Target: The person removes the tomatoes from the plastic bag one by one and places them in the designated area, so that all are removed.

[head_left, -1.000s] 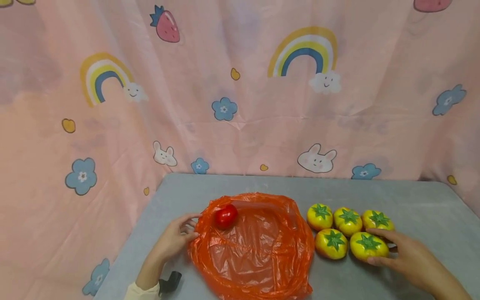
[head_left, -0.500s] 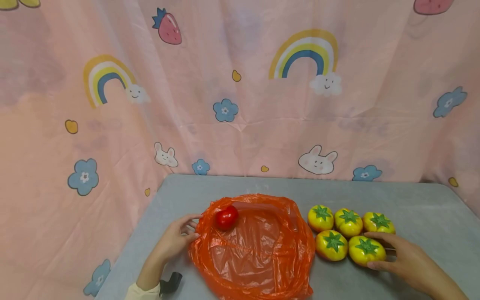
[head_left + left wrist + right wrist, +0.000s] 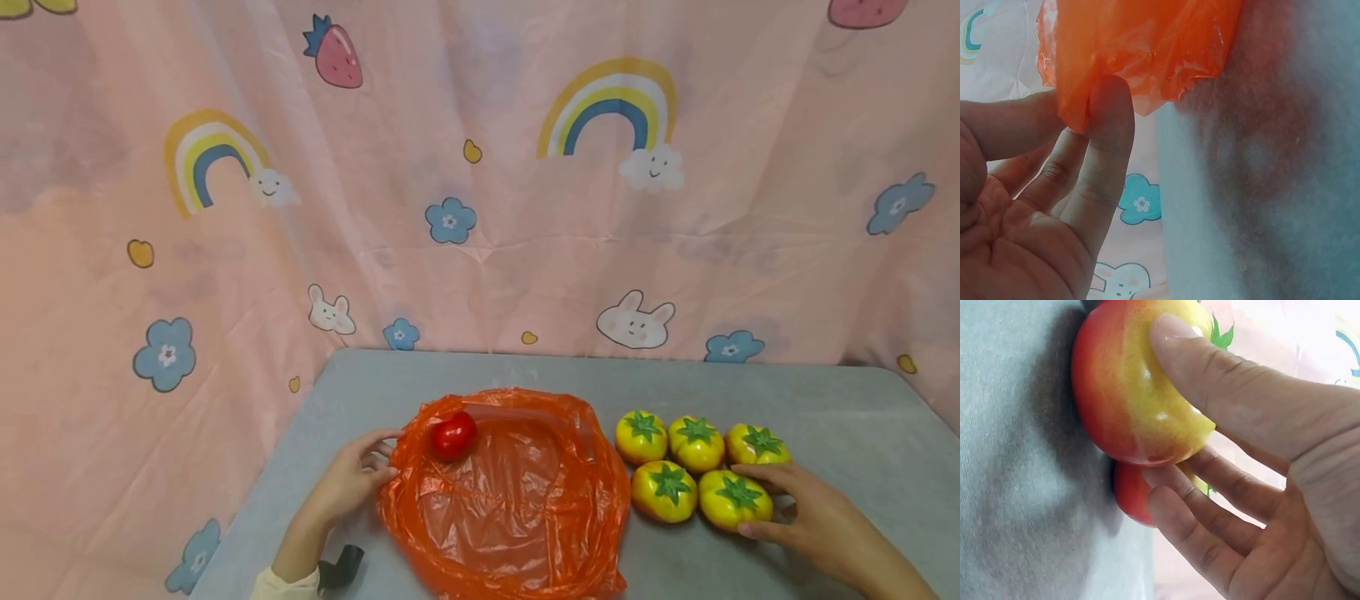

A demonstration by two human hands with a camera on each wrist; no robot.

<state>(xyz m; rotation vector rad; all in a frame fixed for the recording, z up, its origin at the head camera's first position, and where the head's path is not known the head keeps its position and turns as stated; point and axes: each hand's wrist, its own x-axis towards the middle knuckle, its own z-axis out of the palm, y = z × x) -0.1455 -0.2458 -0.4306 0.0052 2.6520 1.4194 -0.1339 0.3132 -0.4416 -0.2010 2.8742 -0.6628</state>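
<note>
An orange plastic bag (image 3: 487,533) lies spread on the table with its mouth wide. Inside it, at the upper left, sits a glossy red tomato (image 3: 453,436). My left hand (image 3: 350,479) pinches the bag's left rim between thumb and fingers, clearly seen on the orange film (image 3: 1141,44) in the left wrist view. To the right of the bag, my right hand (image 3: 813,517) holds a yellow tomato (image 3: 735,500) with a green star-shaped top. The right wrist view shows its red underside, with the thumb on one side of this tomato (image 3: 1129,394) and fingers on the other.
Several more yellow tomatoes (image 3: 663,492) stand close together between the bag and my right hand. A black curved object (image 3: 345,567) is beside my left wrist. A pink patterned curtain (image 3: 480,275) hangs behind the grey table (image 3: 840,425).
The tomato in my right hand shifted slightly left and turned a little, then moved back slightly right. My left hand and the bag have stayed nearly still.
</note>
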